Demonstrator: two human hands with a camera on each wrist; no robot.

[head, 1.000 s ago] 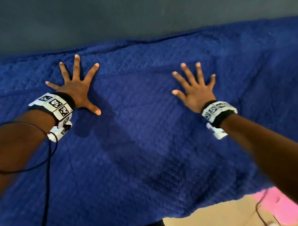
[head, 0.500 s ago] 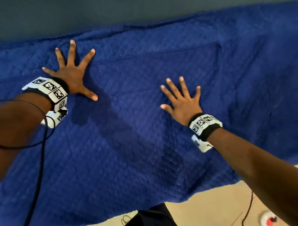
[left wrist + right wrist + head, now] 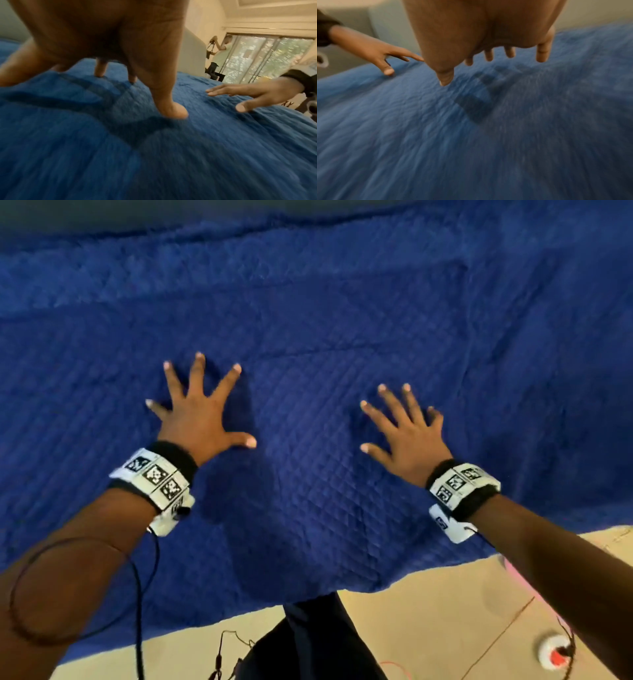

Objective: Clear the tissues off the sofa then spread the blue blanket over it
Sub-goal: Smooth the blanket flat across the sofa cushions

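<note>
Two hands lie spread on the blue blanket [image 3: 325, 313], and their places have shifted: half a second ago the left hand [image 3: 197, 419] reached far up toward the upper left of the head view, near the blanket's back edge, while the right sat lower at centre; a second ago both were high and level. Now the left hand has come down to mid-frame, roughly level with the right hand [image 3: 409, 440], the two well apart at centre left and centre right. I read this as smoothing strokes drawn from the back of the sofa toward the front edge, so the spreading looks close to done: no tissues show anywhere, and the quilted cloth covers nearly the whole frame, its front hem hanging along the lower part of the picture above the tan floor [image 3: 428, 621]. A few shallow creases remain in the upper right. The fingers of both hands are straight and splayed wide, gripping nothing. In the left wrist view the fingertips [image 3: 173, 112] touch the cloth, with the palm arched above it. In the right wrist view the right fingertips [image 3: 445, 79] seem to hang just above the fabric over their shadows; blur keeps me from telling whether they touch.
</note>
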